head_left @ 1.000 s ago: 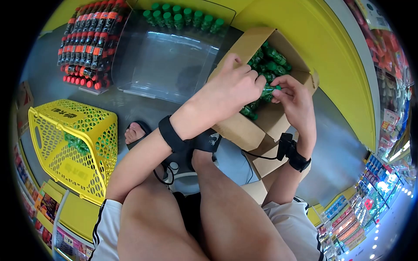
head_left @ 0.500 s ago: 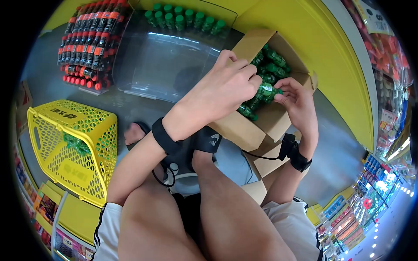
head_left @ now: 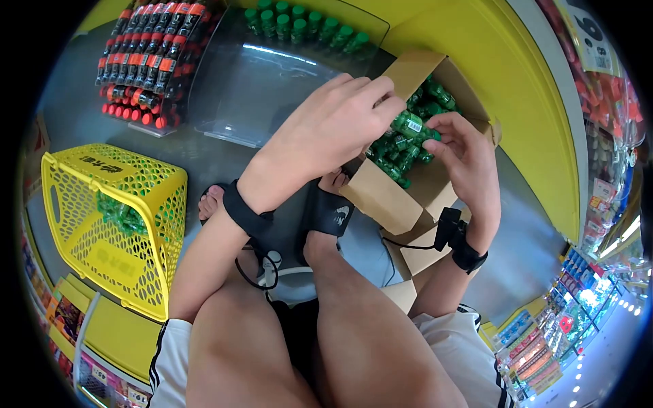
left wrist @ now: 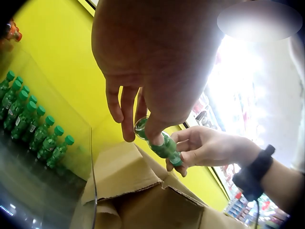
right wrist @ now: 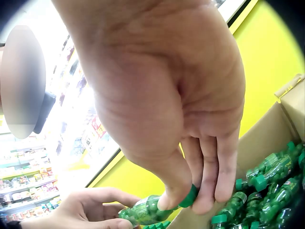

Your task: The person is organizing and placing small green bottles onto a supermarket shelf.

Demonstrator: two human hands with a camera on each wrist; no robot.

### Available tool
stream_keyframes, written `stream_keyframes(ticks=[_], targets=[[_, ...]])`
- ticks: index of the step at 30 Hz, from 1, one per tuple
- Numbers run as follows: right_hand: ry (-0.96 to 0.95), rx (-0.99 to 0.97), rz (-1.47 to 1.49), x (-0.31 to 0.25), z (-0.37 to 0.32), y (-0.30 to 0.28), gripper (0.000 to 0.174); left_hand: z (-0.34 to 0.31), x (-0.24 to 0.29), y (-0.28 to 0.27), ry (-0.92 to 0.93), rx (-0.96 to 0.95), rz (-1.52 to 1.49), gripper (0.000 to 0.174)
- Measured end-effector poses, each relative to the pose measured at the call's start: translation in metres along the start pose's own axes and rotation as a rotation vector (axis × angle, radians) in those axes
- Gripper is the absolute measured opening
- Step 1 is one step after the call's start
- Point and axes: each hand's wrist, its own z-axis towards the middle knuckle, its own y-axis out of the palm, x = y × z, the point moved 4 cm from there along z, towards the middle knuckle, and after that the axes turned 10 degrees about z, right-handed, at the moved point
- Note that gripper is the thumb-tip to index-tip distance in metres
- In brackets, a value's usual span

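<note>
Between both hands, over the open cardboard box (head_left: 391, 204), is a small green bottle (head_left: 410, 125). My left hand (head_left: 326, 129) pinches its base end; in the left wrist view the thumb lies along the bottle (left wrist: 164, 147). My right hand (head_left: 466, 153) holds the green cap end between thumb and fingers, as the right wrist view shows, with the bottle (right wrist: 148, 210) tilted and its cap toward the right hand (right wrist: 167, 95). Many similar green bottles (right wrist: 276, 167) lie jumbled in the box below.
A clear display tray (head_left: 255, 88) holds rows of upright green-capped bottles (head_left: 299, 28) at its back. Red-capped dark bottles (head_left: 146, 54) are stacked left of it. A yellow basket (head_left: 112, 163) with green bottles (head_left: 122, 211) inside stands at the left. Box flaps stick outward.
The bottle between my hands has come slightly up and left relative to the box, and more of its label shows. My left hand has moved left with it. The head view has shifted slightly.
</note>
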Motion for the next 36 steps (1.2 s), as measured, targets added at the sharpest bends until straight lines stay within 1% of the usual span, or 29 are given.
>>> stream_keyframes(ticks=[3, 5, 10, 12, 16, 18, 22, 24, 26, 27, 28, 29, 30, 31, 33, 36], targets=[[-0.05, 0.04, -0.018, -0.003, -0.001, 0.007, 0.028, -0.003, -0.003, -0.008, 0.032, 0.002, 0.016, 0.03], [-0.214, 0.086, -0.081, -0.007, -0.005, 0.012, 0.027, -0.007, -0.004, -0.011, 0.054, -0.004, 0.017, 0.029], [-0.195, 0.088, -0.115, -0.014, -0.018, 0.03, 0.028, -0.017, -0.005, -0.024, 0.081, -0.018, 0.029, 0.028], [-0.128, 0.087, -0.101, -0.017, -0.019, 0.038, 0.028, -0.022, -0.009, -0.027, 0.082, -0.053, 0.071, 0.031], [-0.172, 0.089, -0.108, -0.032, -0.015, 0.055, 0.028, -0.03, -0.023, -0.033, 0.052, -0.057, 0.092, 0.033], [-0.153, 0.08, -0.068, -0.037, -0.011, 0.064, 0.033, -0.035, -0.032, -0.038, 0.02, 0.004, 0.099, 0.034], [-0.172, 0.085, -0.05, -0.053, 0.0, 0.082, 0.038, -0.044, -0.051, -0.041, -0.037, -0.001, 0.073, 0.036], [-0.238, 0.052, -0.15, -0.063, 0.009, 0.09, 0.04, -0.048, -0.062, -0.041, -0.052, 0.053, 0.062, 0.038], [-0.266, 0.062, -0.103, -0.068, 0.021, 0.097, 0.036, -0.053, -0.074, -0.041, -0.1, 0.03, 0.058, 0.039], [-0.272, 0.032, -0.101, -0.072, 0.027, 0.1, 0.035, -0.056, -0.08, -0.041, -0.139, 0.006, 0.048, 0.039], [-0.279, 0.002, -0.099, -0.076, 0.033, 0.102, 0.034, -0.059, -0.086, -0.04, -0.14, 0.009, 0.05, 0.039], [-0.282, 0.001, -0.1, -0.078, 0.04, 0.105, 0.034, -0.064, -0.092, -0.04, -0.17, 0.042, 0.066, 0.038], [-0.33, 0.01, -0.082, -0.082, 0.046, 0.109, 0.031, -0.066, -0.097, -0.039, -0.2, 0.075, 0.081, 0.038], [-0.376, 0.018, -0.062, -0.085, 0.051, 0.112, 0.029, -0.068, -0.101, -0.036, -0.202, 0.075, 0.083, 0.038], [-0.392, 0.03, -0.078, -0.091, 0.06, 0.118, 0.026, -0.07, -0.108, -0.035, -0.184, 0.178, 0.129, 0.037], [-0.422, 0.066, -0.132, -0.101, 0.072, 0.126, 0.024, -0.069, -0.116, -0.023, -0.191, 0.179, 0.105, 0.034]])
